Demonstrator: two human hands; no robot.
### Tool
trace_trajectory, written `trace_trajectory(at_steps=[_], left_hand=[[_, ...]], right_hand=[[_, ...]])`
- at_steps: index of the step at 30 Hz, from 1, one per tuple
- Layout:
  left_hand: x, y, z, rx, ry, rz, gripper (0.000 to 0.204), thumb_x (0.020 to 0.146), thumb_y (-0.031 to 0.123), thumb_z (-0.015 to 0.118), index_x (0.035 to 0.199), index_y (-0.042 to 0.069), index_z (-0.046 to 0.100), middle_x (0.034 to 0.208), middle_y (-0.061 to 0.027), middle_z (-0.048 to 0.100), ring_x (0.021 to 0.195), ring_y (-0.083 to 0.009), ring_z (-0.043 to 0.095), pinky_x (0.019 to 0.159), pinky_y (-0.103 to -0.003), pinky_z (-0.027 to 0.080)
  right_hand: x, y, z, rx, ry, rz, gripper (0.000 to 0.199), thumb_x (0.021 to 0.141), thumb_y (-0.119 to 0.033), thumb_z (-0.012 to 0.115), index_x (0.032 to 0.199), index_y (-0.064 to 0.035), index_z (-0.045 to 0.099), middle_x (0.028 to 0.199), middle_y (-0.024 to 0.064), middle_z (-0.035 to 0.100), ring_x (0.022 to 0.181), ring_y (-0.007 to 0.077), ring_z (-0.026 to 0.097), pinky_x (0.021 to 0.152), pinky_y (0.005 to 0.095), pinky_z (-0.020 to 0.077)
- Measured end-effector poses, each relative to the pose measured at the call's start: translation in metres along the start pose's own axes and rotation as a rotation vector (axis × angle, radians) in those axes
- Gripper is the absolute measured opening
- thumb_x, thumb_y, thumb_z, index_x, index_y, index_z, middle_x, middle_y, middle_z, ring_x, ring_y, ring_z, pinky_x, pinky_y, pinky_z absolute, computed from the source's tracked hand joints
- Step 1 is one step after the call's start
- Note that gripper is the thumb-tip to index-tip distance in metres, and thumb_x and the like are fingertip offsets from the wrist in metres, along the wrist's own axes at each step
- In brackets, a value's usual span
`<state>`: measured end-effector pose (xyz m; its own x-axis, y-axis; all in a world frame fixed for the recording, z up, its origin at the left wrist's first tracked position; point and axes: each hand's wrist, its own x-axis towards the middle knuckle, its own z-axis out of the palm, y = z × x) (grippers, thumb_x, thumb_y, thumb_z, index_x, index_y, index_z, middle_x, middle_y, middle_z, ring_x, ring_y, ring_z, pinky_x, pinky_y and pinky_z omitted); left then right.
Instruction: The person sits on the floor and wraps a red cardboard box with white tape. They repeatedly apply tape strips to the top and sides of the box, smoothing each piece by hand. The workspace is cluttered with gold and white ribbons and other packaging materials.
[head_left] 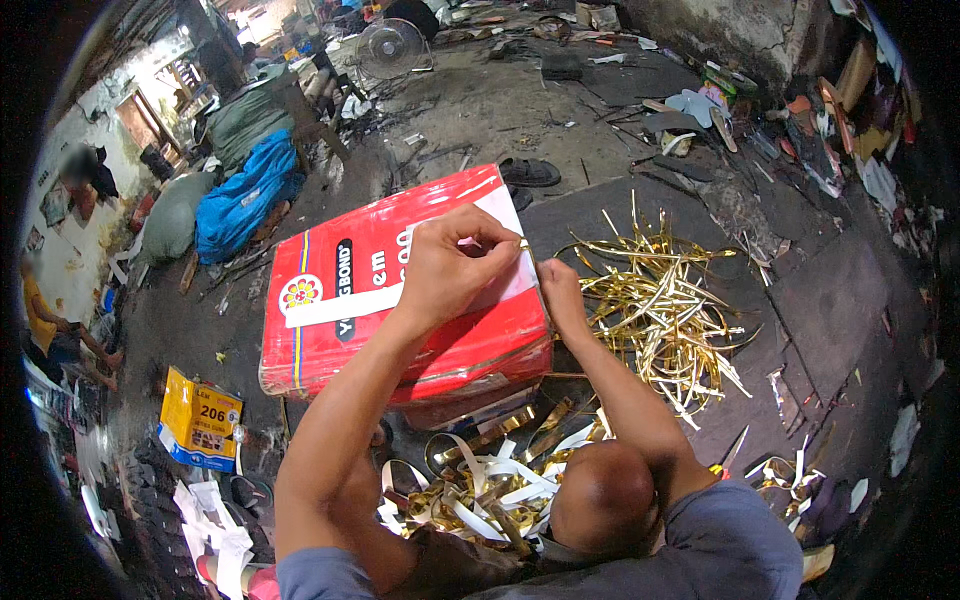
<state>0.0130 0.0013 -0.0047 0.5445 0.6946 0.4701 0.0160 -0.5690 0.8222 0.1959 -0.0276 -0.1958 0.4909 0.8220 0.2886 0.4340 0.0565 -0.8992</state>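
A large red tin (350,300) lies on its side in front of me. My left hand (450,265) rests on top of it, fingertips pinched on a thin gold strip (524,246) at the tin's far right corner. My right hand (560,292) sits against the tin's right edge just below that strip, with its fingers curled under and hidden. A loose pile of cut gold strips (655,300) lies on the dark floor right of my right hand. More gold and white strips (480,485) are heaped by my lap, beside my bent knee (605,500).
A yellow carton (200,415) and white paper scraps (215,525) lie at lower left. A blue sack (245,195), grey sacks and a floor fan (392,45) stand farther back. Sandals (528,172) lie behind the tin. Another person (50,325) sits at far left. Scrap litters the right wall.
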Motion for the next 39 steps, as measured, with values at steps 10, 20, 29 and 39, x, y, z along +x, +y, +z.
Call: trace_trajectory(at_steps=[10, 20, 29, 39], left_hand=[[-0.001, 0.003, 0.002, 0.040, 0.024, -0.028, 0.004, 0.084, 0.005, 0.078, 0.087, 0.002, 0.079, 0.084, -0.0034, 0.073, 0.075, -0.0090, 0.066, 0.066, -0.025, 0.052], [0.003, 0.003, 0.001, 0.029, -0.005, 0.017, 0.003, 0.085, -0.006, 0.072, 0.084, -0.004, 0.073, 0.088, -0.0060, 0.070, 0.071, -0.0098, 0.066, 0.059, -0.024, 0.054], [-0.002, 0.004, -0.002, 0.047, 0.013, -0.042, 0.005, 0.084, 0.002, 0.078, 0.088, 0.002, 0.080, 0.088, -0.0045, 0.074, 0.079, -0.0096, 0.067, 0.068, -0.025, 0.052], [-0.006, -0.007, -0.005, 0.051, 0.011, -0.002, 0.006, 0.085, 0.002, 0.077, 0.090, 0.003, 0.080, 0.089, -0.0037, 0.073, 0.077, -0.0088, 0.065, 0.066, -0.025, 0.051]], right_hand=[[-0.018, 0.050, 0.011, -0.040, -0.034, 0.185, 0.028, 0.097, -0.022, 0.060, 0.093, 0.0047, 0.067, 0.089, 0.0265, 0.066, 0.085, 0.0428, 0.064, 0.076, 0.0491, 0.0472], [-0.042, 0.121, 0.022, -0.109, -0.038, 0.254, 0.036, 0.099, -0.031, 0.060, 0.088, 0.0037, 0.066, 0.085, 0.0292, 0.066, 0.085, 0.0473, 0.065, 0.077, 0.0525, 0.0480], [-0.080, 0.201, 0.035, -0.323, -0.085, 0.306, 0.031, 0.093, -0.025, 0.061, 0.090, 0.0045, 0.072, 0.093, 0.0287, 0.071, 0.092, 0.0490, 0.068, 0.084, 0.0545, 0.0545], [-0.115, 0.223, 0.013, -0.555, -0.263, 0.371, 0.026, 0.089, -0.017, 0.060, 0.086, 0.0064, 0.072, 0.094, 0.0293, 0.072, 0.096, 0.0488, 0.070, 0.081, 0.0529, 0.0563]])
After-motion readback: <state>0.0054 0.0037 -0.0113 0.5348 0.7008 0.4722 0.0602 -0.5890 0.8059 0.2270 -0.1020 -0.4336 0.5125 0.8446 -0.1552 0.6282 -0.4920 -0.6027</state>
